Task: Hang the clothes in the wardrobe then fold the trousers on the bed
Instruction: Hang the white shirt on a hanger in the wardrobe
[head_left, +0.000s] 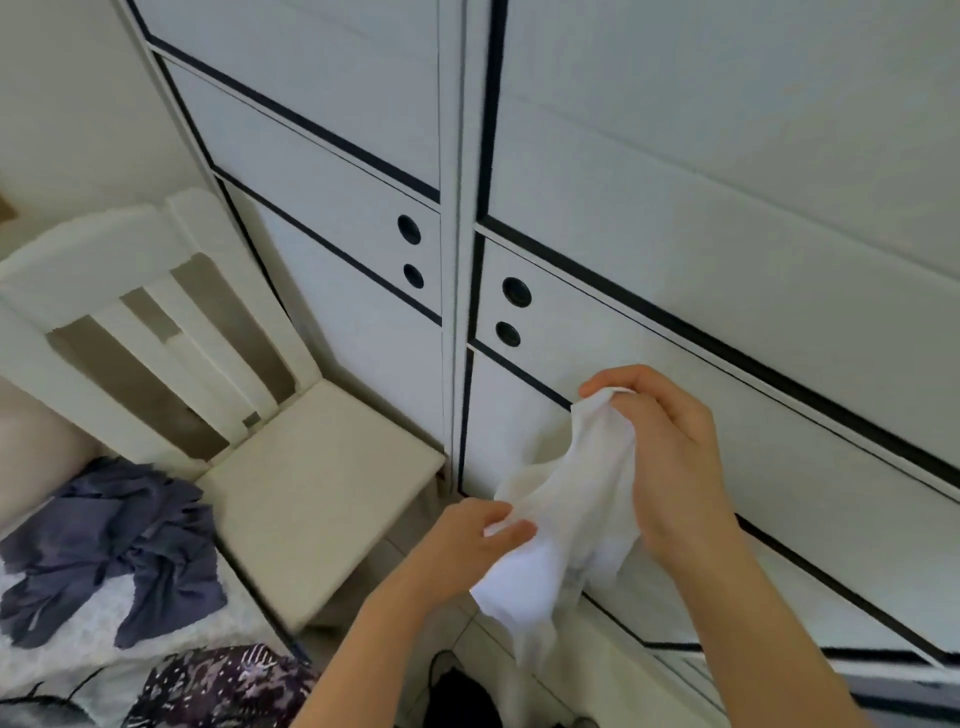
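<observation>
From the head camera I saw a crumpled white garment of thin cloth (566, 519) held up between both hands, just in front of the closed white wardrobe doors with black trim (675, 208). The right hand (670, 467) had its fingers (623, 379) curled over the garment's upper end, bunching it. The left hand (467, 540) pinched a lower fold between thumb and fingers. No hanger was in view.

To the left stood a white wooden chair with a cream seat (311, 493). Beside it was the bed (83, 639), where a rumpled grey-blue garment (114, 545) lay, possibly the trousers.

I judged two risks. Both hands were busy and the doors were closed, so freeing one hand for a door could let the slack cloth slip to the floor. Bunched like that, it might also go onto a hanger twisted.
</observation>
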